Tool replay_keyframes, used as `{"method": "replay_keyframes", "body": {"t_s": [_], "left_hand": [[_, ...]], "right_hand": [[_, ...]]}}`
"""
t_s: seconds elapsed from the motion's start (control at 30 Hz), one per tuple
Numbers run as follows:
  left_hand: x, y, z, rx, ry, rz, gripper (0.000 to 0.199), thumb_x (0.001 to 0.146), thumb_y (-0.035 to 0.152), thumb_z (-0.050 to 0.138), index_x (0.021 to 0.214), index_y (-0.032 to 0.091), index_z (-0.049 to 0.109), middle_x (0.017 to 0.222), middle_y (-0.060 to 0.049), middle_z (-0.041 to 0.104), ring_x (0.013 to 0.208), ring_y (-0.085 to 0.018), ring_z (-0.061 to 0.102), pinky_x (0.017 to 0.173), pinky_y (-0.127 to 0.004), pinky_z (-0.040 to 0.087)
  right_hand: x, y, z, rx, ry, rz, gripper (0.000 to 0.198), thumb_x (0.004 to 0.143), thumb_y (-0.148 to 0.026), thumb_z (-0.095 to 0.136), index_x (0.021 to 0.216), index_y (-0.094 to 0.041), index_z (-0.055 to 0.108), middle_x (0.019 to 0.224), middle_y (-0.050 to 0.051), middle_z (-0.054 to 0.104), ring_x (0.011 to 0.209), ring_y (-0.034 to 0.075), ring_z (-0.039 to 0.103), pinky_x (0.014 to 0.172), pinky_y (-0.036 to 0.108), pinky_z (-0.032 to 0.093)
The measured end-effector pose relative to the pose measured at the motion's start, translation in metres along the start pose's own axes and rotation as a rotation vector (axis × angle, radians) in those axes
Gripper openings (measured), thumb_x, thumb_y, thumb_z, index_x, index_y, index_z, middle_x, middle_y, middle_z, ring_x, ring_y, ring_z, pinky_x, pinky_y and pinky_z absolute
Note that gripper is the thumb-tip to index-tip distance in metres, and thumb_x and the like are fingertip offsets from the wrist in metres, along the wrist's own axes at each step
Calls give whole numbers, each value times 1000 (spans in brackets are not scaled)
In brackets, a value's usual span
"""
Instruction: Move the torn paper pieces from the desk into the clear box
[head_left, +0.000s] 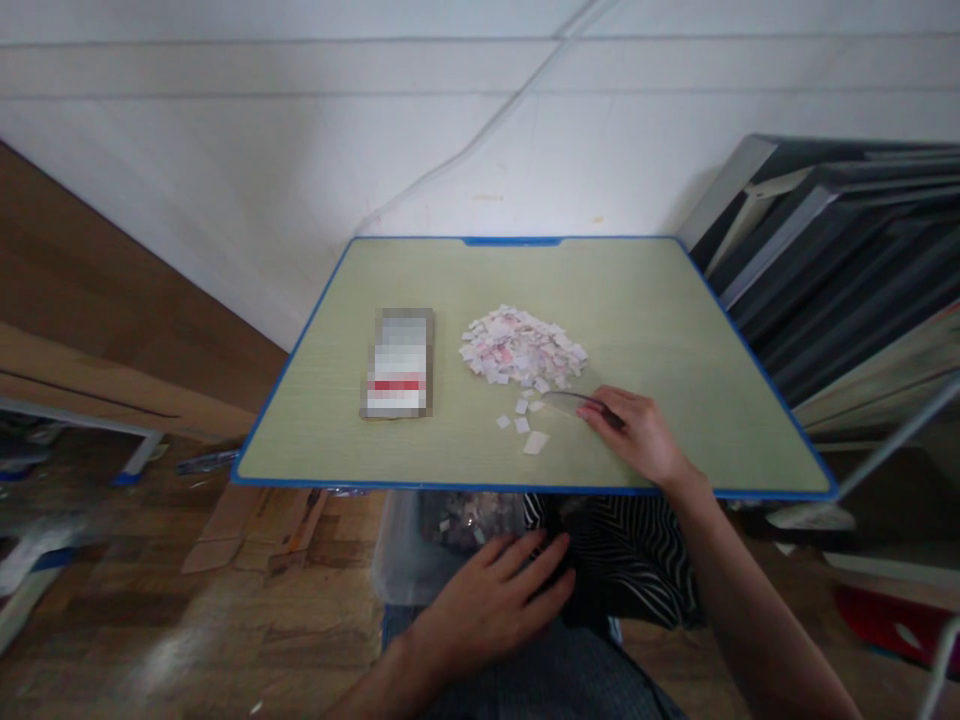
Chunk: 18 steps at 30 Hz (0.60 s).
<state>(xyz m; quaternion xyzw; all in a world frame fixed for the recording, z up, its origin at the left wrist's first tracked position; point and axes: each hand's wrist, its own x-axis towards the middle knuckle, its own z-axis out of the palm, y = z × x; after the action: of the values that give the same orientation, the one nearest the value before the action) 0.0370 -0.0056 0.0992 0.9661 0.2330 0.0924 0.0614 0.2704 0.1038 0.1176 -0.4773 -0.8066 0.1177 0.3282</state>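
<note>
My right hand (634, 425) is closed around the dark handle of a thin-bladed knife (571, 396) above the right side of the table. The blade points left, its tip close to a few loose square paper pieces (523, 425). Just behind these lies a heap of small white and pinkish paper pieces (521, 345). Below the table's front edge, my left hand (502, 590) lies over my lap with its fingers spread and holds nothing. Near its fingertips is a translucent plastic tub (397, 560) with small pieces inside, partly hidden by the table.
The pale green table (660, 300) has a blue rim. On its left side lies a flat rectangular item (397, 362), blurred out, with a red band. Dark flat panels (840, 220) lean at the right. Flattened cardboard (251, 535) lies on the wooden floor.
</note>
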Motion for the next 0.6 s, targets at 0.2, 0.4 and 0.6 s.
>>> {"method": "replay_keyframes", "body": {"t_s": [0.2,0.4,0.6], "left_hand": [[2,1,13,94,-9,-141,37,89,21,33,127,19,36,139,-10,24,120,-23,32,92,-34,34],[3,1,19,97,27,-154,35,89,23,35,123,18,40,136,-14,28,120,-24,32,92,-35,32],[2,1,18,82,3,-165,34,89,24,36,123,17,40,137,-15,26,122,-24,29,93,-35,30]], "right_hand": [[3,-5,2,13,52,-12,20,83,-23,47,64,-17,47,57,-1,47,52,10,45,50,21,35],[4,-8,5,12,17,-55,23,79,-20,50,57,-18,43,50,-3,40,44,8,38,43,20,30],[0,-8,0,1,79,-14,21,80,-21,50,61,-17,45,53,-1,44,46,8,40,44,21,31]]}}
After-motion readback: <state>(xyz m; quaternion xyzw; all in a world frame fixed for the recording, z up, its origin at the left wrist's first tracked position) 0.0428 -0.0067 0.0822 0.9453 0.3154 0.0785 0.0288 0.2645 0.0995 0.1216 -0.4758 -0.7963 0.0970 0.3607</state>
